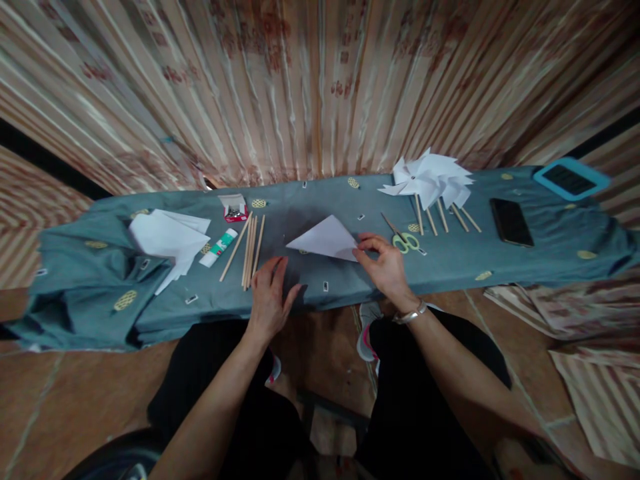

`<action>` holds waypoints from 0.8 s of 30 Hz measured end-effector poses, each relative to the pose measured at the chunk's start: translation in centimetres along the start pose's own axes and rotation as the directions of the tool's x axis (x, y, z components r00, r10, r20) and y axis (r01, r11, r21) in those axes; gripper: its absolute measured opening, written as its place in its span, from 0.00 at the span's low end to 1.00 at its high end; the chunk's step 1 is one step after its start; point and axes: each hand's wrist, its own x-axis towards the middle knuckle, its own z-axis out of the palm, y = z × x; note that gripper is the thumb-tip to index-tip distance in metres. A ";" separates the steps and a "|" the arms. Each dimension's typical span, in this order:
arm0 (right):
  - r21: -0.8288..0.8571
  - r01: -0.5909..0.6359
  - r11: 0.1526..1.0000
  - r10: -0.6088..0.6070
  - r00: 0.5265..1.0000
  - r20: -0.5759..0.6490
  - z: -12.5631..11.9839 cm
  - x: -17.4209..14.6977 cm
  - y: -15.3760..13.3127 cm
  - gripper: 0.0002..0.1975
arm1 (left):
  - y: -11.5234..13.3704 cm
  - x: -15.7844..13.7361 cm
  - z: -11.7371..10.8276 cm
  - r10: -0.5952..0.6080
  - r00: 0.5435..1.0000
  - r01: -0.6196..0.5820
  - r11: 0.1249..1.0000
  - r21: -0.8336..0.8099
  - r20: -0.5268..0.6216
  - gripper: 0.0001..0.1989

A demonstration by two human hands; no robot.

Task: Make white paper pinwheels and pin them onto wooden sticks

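Observation:
A white sheet of paper (325, 238), folded into a triangle, lies on the cloth-covered table in front of me. My right hand (383, 263) pinches its right corner between thumb and fingers. To the left of the paper my left hand (273, 293) hovers near the table's front edge, fingers apart and holding nothing. Its fingertips come close to several thin wooden sticks (249, 253). Just beyond my right hand rest green-handled scissors (405, 241), blades pointing away to the left.
Left of the sticks are a glue stick (219, 248), a small red box (234, 209) of metal pieces and white paper sheets (170, 240). At the right lie several paper pinwheels (433, 179) on sticks, a black phone (511, 222) and a blue-framed device (571, 179). A striped curtain (300, 87) hangs behind.

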 end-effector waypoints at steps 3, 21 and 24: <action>-0.113 0.113 0.987 -0.118 0.992 -0.035 -1.0 -0.1 -1.4 0.04 | 0.8 1.0 0.0 0.058 0.995 -0.060 0.998 -0.017 -0.078 0.35; -0.251 0.502 0.828 -0.346 0.809 0.476 -1.0 -4.0 -1.9 0.18 | 2.0 3.7 1.6 0.258 0.964 -0.255 0.966 -0.049 0.062 0.11; -0.309 0.528 0.791 -0.321 0.789 0.524 -1.8 -2.9 -0.7 0.26 | 1.3 3.3 1.5 0.257 0.963 -0.250 0.965 -0.085 0.087 0.12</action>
